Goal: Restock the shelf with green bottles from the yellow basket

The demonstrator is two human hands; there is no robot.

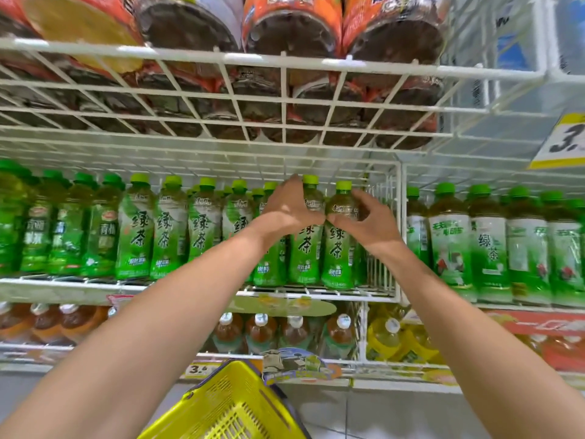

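Observation:
Green tea bottles with light green caps stand in rows on the white wire shelf (316, 294) at eye level. My left hand (289, 209) wraps the shoulder of one front-row green bottle (304, 248). Beside it, my right hand (368, 218) curls around the shoulder of the neighbouring green bottle (338, 251), the last one before the shelf's wire divider. Both bottles stand upright on the shelf, and my thumbs almost touch between them. The yellow basket (228, 403) sits low at the bottom centre; I cannot see into it.
A wire divider (399, 232) closes the section just right of my right hand, with other green-labelled bottles (449, 248) beyond. Darker green bottles (66, 229) stand at the left. Large brown drink bottles (291, 36) lie on the rack overhead. Tea bottles (261, 334) fill the shelf below.

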